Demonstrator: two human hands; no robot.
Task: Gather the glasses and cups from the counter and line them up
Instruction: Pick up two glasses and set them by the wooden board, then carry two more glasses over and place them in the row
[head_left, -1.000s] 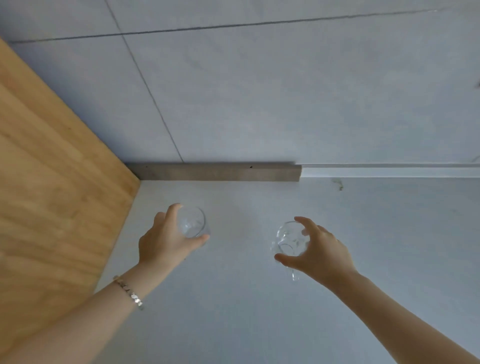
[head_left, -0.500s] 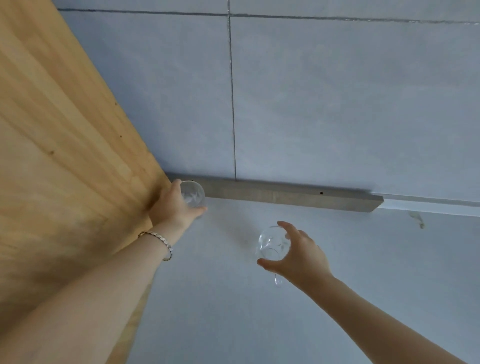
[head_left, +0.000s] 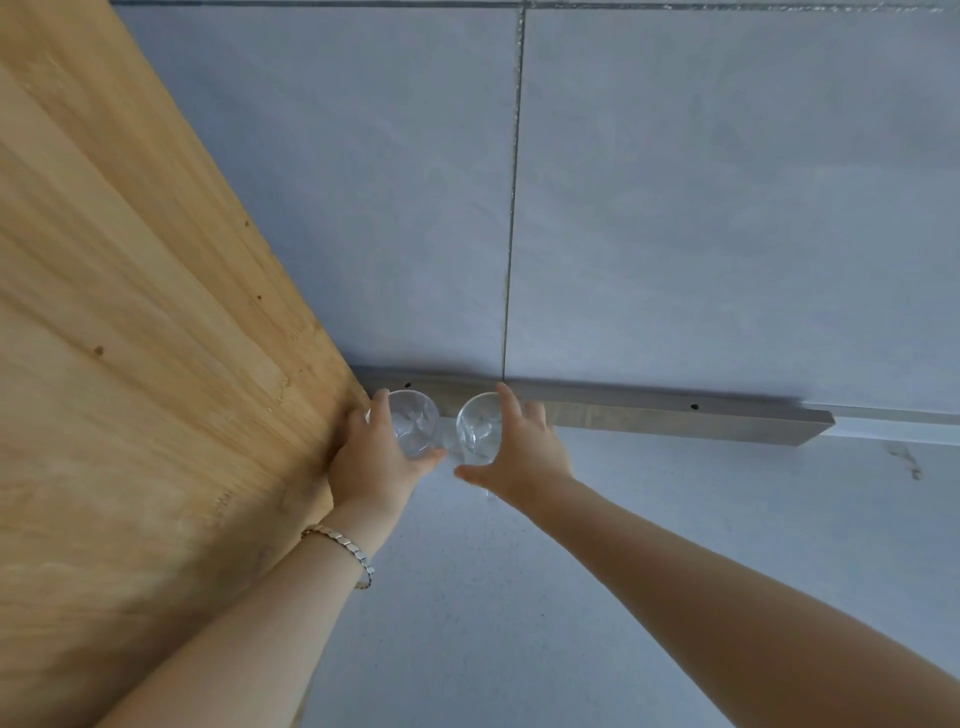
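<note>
The left hand (head_left: 374, 460) grips a clear, round-rimmed drinking glass with a faceted, light-catching inside (head_left: 415, 423). Its fingers (head_left: 382, 410) are curled up the glass's left side and the thumb is hooked under the near edge. The right hand (head_left: 522, 452) holds a second clear glass with a smooth, rounded bowl (head_left: 477, 426), its fingers (head_left: 508, 402) spread over the right side of the rim and the thumb stretched out low in front. A small clear piece shows below this hand, but what it is cannot be told.

The two glasses sit just beside each other with a narrow gap between them, in the back left corner of the pale grey, finely speckled counter (head_left: 519, 597). Whether their bases touch the counter cannot be told.

The left glass is close against a tall panel of light, knotty wood with long straight grain (head_left: 130, 312). Behind both glasses a flat, dull grey metal strip with small screw holes (head_left: 649, 415) runs along the foot of a wall of large, smooth, matt grey tiles (head_left: 701, 208), split by thin grout lines. A slim silver bracelet of square links (head_left: 343, 545) circles the left wrist.
</note>
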